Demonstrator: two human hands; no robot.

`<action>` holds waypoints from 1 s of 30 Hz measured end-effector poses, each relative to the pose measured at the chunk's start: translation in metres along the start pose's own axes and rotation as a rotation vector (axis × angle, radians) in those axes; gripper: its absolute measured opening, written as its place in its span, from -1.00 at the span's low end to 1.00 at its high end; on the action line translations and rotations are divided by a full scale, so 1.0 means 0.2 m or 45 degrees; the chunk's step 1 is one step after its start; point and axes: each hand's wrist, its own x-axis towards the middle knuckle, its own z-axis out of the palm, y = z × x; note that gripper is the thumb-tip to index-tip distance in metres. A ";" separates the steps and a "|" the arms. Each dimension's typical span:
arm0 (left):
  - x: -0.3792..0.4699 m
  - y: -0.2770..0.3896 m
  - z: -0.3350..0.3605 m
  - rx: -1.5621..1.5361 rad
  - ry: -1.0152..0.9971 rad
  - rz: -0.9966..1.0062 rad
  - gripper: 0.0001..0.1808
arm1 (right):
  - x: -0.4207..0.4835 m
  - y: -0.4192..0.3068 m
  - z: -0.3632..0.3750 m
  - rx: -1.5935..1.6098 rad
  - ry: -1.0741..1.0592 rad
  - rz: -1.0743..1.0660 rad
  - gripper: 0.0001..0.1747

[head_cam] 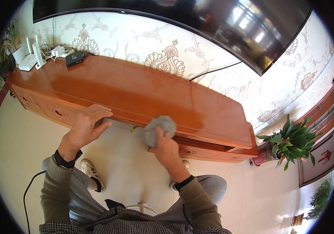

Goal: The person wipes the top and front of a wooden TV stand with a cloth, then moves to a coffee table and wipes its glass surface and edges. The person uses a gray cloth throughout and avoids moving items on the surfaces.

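A grey cloth (160,128) is bunched in my right hand (167,149), slightly blurred, at the front edge of a long reddish-brown wooden TV cabinet (120,84). My left hand (88,124) is by the same front edge, farther left, thumb apart from the fingers and holding nothing. Whether its fingertips touch the wood is not clear. Between the hands, a small yellow-green item (133,129) shows below the edge. Right of the cloth, a dark slot (202,143) runs under the cabinet top, above carved drawer fronts (188,151).
White routers (29,60), a power adapter (57,51) and a black set-top box (74,59) stand on the cabinet's left end. A television (169,14) hangs above. A potted plant (294,143) stands right of the cabinet. A black cable (26,187) runs at my left.
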 end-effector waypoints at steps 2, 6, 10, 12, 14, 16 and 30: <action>0.02 -0.03 0.01 0.025 -0.039 0.026 -0.64 | -0.04 -0.08 0.00 0.202 0.041 -0.239 -0.10; 0.03 -0.11 0.01 0.054 -0.044 0.053 -0.66 | -0.01 0.34 -0.25 -0.077 0.833 -0.160 0.02; 0.03 -0.20 -0.02 -0.045 0.054 -0.071 -0.70 | -0.10 0.98 -0.43 -0.251 1.200 0.572 -0.44; 0.05 -0.25 -0.02 0.026 0.097 0.003 -0.73 | -0.09 1.14 -0.33 -0.281 1.063 0.805 -0.53; 0.07 -0.28 0.00 0.064 0.150 0.025 -0.75 | -0.06 1.12 -0.17 -0.026 1.055 0.855 -0.53; 0.10 -0.31 0.03 0.076 0.214 -0.001 -0.77 | 0.00 0.92 0.06 0.223 1.144 0.785 -0.51; 0.19 -0.53 0.03 0.167 0.316 -0.023 -0.80 | 0.32 0.04 -0.20 -0.124 1.013 -0.133 -0.24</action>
